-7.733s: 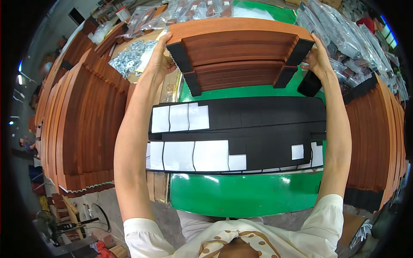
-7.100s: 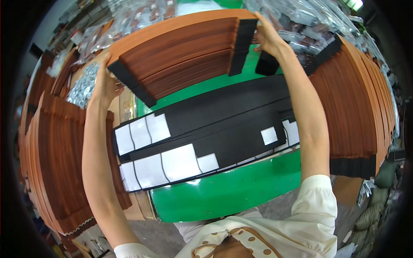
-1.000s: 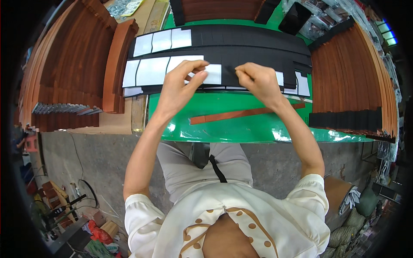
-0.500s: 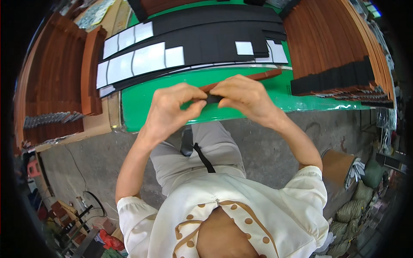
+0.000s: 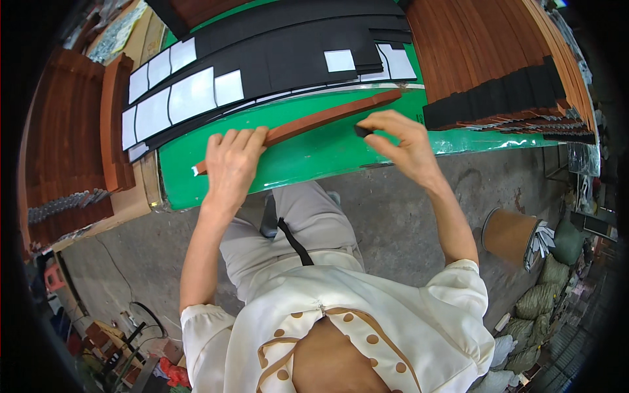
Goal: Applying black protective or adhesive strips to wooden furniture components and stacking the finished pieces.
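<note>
Strip of reddish-brown wood (image 5: 321, 120) slants away rightward on glossy green tabletop (image 5: 308, 160), your left hand (image 5: 232, 159) grasping it toward its left end, your right hand (image 5: 407, 145), just off it, pinching small black piece (image 5: 362, 131).

- Wooden strip (image 5: 327, 118), one: reddish-brown, long, slim; aslant across green tabletop (image 5: 308, 158), gripped by left hand (image 5: 232, 160).
- Black piece (image 5: 362, 131), one: small; pinched in right hand (image 5: 407, 147), near strip.
</note>
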`<state>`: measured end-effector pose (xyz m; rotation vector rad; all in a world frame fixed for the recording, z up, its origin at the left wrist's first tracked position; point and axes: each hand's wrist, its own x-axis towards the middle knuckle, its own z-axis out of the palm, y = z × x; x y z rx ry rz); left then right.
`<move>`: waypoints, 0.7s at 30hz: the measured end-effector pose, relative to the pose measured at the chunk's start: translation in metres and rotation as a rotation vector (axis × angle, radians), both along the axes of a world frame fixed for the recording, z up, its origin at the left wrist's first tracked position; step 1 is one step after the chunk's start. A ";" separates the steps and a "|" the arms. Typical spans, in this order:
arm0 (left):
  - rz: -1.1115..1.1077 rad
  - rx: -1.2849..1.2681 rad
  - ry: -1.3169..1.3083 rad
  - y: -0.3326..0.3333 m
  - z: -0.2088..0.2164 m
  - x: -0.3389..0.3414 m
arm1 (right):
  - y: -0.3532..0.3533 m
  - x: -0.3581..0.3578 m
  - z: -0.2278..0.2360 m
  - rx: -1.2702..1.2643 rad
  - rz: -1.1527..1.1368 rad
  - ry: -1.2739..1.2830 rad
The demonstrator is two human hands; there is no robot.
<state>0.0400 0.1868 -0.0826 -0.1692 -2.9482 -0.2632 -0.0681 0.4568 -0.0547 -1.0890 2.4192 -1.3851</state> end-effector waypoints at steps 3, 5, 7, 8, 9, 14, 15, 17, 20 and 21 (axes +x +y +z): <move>0.046 -0.046 0.002 -0.019 0.001 0.010 | 0.019 -0.013 0.004 -0.027 -0.105 0.007; 0.058 -0.077 0.054 -0.016 0.003 0.006 | 0.027 -0.021 0.005 0.018 -0.135 0.018; 0.047 -0.074 0.127 -0.002 0.014 -0.006 | 0.033 -0.031 0.001 0.082 -0.154 0.093; 0.056 -0.074 0.126 0.010 0.016 -0.012 | 0.031 -0.036 -0.003 0.082 -0.145 0.093; -0.005 0.045 0.144 0.023 0.018 -0.020 | 0.029 -0.042 -0.008 0.110 -0.125 0.157; -0.044 0.365 0.196 0.084 -0.005 -0.072 | 0.018 -0.056 -0.022 0.168 -0.057 0.260; -0.004 0.435 0.180 0.092 -0.009 -0.079 | 0.016 -0.057 -0.021 0.188 -0.035 0.271; 0.014 0.444 0.160 0.102 -0.014 -0.086 | 0.016 -0.058 -0.022 0.210 -0.017 0.280; 0.077 0.475 0.159 0.109 -0.024 -0.091 | 0.015 -0.064 -0.027 0.191 0.023 0.250; 0.120 0.498 0.179 0.110 -0.026 -0.092 | 0.015 -0.065 -0.028 0.189 0.032 0.250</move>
